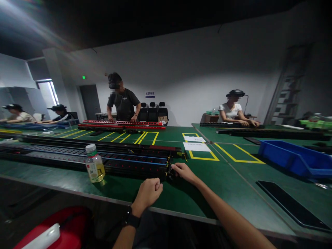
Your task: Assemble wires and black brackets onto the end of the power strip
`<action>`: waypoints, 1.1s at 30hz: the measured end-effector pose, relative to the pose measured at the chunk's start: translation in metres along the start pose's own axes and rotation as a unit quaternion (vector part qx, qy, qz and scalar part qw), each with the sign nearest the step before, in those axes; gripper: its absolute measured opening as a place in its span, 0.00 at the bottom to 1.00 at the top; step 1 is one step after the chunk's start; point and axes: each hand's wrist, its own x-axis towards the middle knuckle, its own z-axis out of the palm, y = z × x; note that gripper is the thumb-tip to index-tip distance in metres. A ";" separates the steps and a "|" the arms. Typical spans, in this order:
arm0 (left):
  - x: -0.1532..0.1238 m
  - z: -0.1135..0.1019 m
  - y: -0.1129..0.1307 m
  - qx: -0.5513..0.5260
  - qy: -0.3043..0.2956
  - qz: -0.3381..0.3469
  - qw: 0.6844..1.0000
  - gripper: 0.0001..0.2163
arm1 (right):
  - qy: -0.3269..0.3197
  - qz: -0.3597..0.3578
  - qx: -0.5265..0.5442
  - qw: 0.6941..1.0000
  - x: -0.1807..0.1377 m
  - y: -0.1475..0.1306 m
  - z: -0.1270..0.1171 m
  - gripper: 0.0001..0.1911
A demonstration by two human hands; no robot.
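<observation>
Right hand [183,172] at small dark end piece [171,171] of long black slatted rail with blue edging [137,166], on green tabletop [233,186]; can't tell if gripping. Left hand [147,193] clenched nearby (palm hidden). Apparently end-fitting step; next move likely calls for steady pinch.

We faced a broad pale wall [181,69] under a dark ceiling [166,20], with a streak of glare crossing the upper left. On the left we saw a bright window [49,90], a grey door [89,99] and a small green light [83,77]. Black chairs [151,113] stood below a wall sign [149,93]; a tall shelf [291,93] rose on our right, beyond our green counter [236,185].
</observation>
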 end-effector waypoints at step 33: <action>-0.007 -0.001 0.007 0.076 -0.026 0.015 0.997 0.13 | 0.118 0.260 -0.384 0.878 -0.016 -0.029 -0.039 0.20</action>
